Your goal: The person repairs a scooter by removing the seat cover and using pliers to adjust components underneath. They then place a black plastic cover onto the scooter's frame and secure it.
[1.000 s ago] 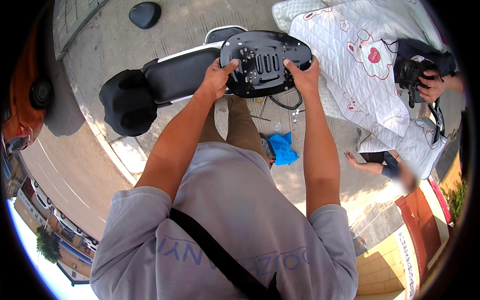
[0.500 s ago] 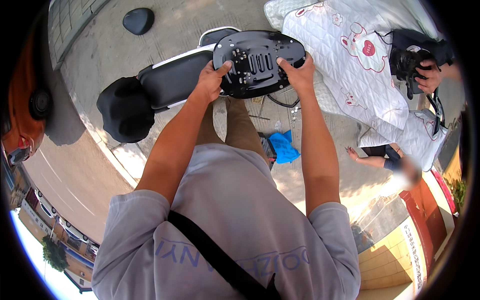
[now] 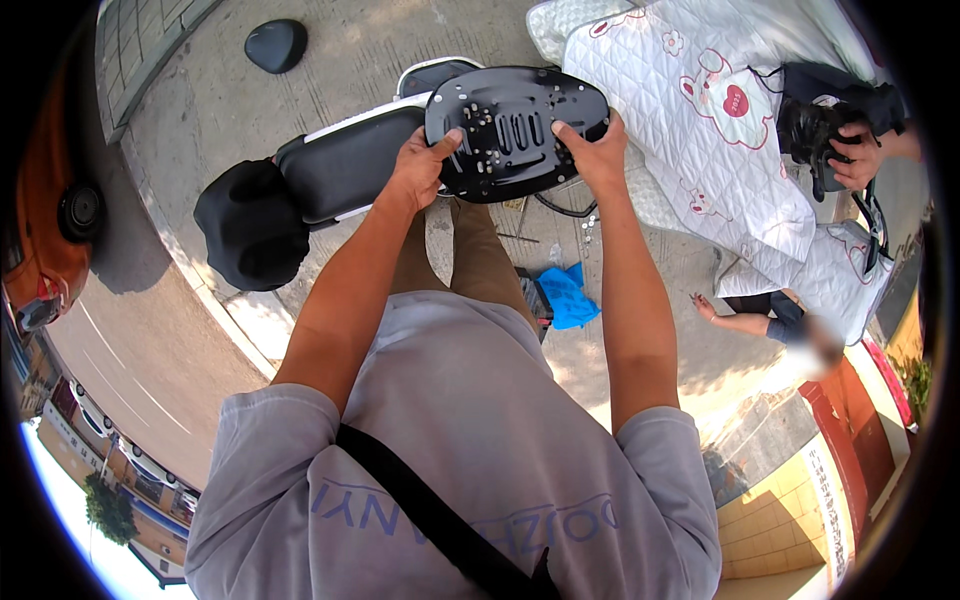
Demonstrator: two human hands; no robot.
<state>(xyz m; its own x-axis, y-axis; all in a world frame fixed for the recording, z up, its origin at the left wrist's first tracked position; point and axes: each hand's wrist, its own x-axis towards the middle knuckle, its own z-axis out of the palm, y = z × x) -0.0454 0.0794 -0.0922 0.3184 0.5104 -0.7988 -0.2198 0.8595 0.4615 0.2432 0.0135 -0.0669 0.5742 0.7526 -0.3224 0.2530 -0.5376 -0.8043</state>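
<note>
Both my hands grip a black oval mounting plate [image 3: 519, 132], glossy and pierced with slots and small holes. On its left end my left hand [image 3: 424, 168] is closed, thumb lying on top. The right end sits in my right hand [image 3: 596, 152], thumb likewise on the upper face; the fingers of both hands are partly hidden beneath. The plate is held over a scooter with a long black seat [image 3: 355, 163] and white body, and hides part of it. A black cover or backrest [image 3: 252, 222] stands at the seat's left end.
A quilted white windshield blanket [image 3: 650, 120] drapes the scooter's front at right. Another person's hand [image 3: 857, 156] rests by the dark handlebar. Someone else sits at lower right, an arm [image 3: 740, 320] showing. A blue bag [image 3: 568, 296] and a black rounded seat-like piece [image 3: 276, 46] lie on the pavement.
The plate and both hands have dropped very slightly toward me in the picture. My grip on it is unchanged.
</note>
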